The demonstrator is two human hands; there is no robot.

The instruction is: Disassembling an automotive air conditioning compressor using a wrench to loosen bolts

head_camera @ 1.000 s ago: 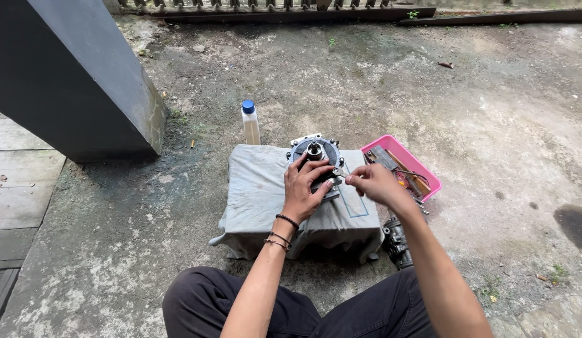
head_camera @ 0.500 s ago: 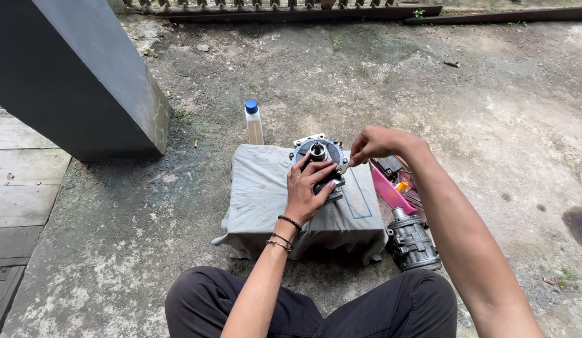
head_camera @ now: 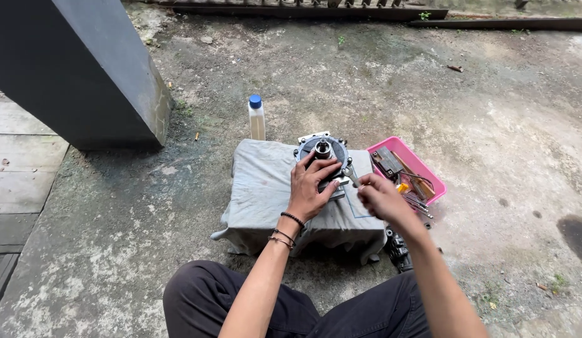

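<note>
A round dark metal machine part (head_camera: pixel 322 150) with a central hub lies on a grey cloth (head_camera: pixel 266 188) draped over a low block. My left hand (head_camera: pixel 311 186) rests flat on the part's near side, holding it down. My right hand (head_camera: pixel 380 197) is just right of the part, fingers closed on a thin metal tool (head_camera: pixel 350 176) whose tip points at the part's rim. Bracelets circle my left wrist.
A pink tray (head_camera: pixel 422 169) of tools sits right of the cloth. A clear bottle (head_camera: pixel 256 117) with a blue cap stands behind it. Another dark machine piece (head_camera: pixel 398 249) lies by my right knee. A dark pillar (head_camera: pixel 84 69) rises at left on rough concrete.
My right hand went to the pink tray and came back to the part holding a thin metal tool. My left hand stayed on the part.
</note>
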